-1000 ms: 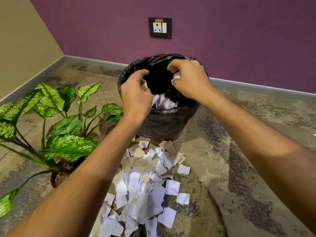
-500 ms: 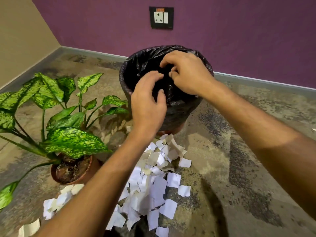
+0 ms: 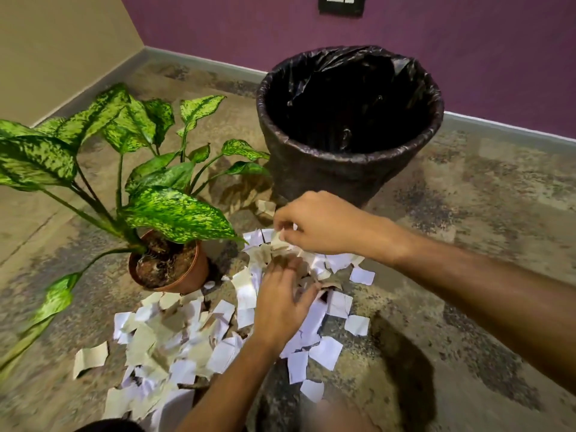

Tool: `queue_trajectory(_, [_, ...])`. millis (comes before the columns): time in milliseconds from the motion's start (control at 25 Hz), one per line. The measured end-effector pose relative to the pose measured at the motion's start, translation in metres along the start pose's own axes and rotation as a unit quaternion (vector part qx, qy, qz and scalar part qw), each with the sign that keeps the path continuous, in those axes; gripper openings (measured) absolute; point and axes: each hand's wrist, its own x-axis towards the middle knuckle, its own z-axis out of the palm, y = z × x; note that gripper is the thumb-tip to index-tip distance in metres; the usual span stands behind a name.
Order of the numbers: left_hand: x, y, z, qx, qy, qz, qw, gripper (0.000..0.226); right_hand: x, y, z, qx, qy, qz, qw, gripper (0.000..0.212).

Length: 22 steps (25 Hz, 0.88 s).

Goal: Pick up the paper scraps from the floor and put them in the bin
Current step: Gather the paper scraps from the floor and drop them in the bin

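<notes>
Task far from done: large spread of paper scraps [image 3: 193, 335] on floor [image 3: 467, 244]. Right hand [image 3: 314, 226] pinches scraps; left hand [image 3: 280, 304] presses into pile, grip unclear. Bin [image 3: 349, 120] contents hidden.

Glossy plastic bin liner [image 3: 349, 88] (crinkled)

Floor [image 3: 467, 213]: scraps [image 3: 174, 335], bin [image 3: 327, 179], plant pot [image 3: 184, 282].

bin [image 3: 349, 169]: 1 | potted plant [image 3: 168, 263]: 1 | wall socket [image 3: 341, 4]: 1 | hands: 2 | paper scraps [image 3: 187, 335]: dozens, too many to count
</notes>
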Motion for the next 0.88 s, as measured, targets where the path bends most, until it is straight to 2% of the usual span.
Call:
queue_trajectory(120, [-0.027,-0.024,0.0,0.073,-0.198,-0.063,0.976,0.109,-0.01,0.013,0.062,-0.039,-0.12,0.009,0.992,0.028])
queue_trajectory(200, [-0.044,-0.033,0.001,0.098,-0.258,-0.102,0.956,0.133,-0.022,0.024,0.097,-0.06,-0.196,0.009,0.979,0.056])
queue_trajectory(320, [-0.061,-0.035,0.007,0.134,-0.294,-0.147,0.935,0.141,-0.039,0.041,0.134,-0.082,-0.273,0.006,0.959,0.103])
queue_trajectory(400, [-0.069,-0.029,0.01,0.139,-0.321,-0.177,0.92,0.143,-0.045,0.047,0.148,-0.083,-0.285,-0.012,0.955,0.117])
queue_trajectory(480, [-0.075,-0.021,0.014,0.152,-0.335,-0.198,0.909,0.143,-0.048,0.046,0.156,-0.078,-0.278,-0.035,0.957,0.122])
queue_trajectory(600, [-0.077,-0.013,0.018,0.2,-0.339,-0.208,0.896,0.134,-0.049,0.036,0.163,-0.094,-0.259,-0.062,0.959,0.119])
queue_trajectory(680, [-0.078,-0.01,0.02,0.223,-0.334,-0.212,0.891,0.121,-0.049,0.028,0.168,-0.114,-0.248,-0.07,0.959,0.104])
queue_trajectory(880, [-0.084,-0.015,0.017,0.19,-0.269,-0.184,0.926,0.091,-0.048,0.022,0.168,-0.108,-0.218,-0.065,0.968,0.06])
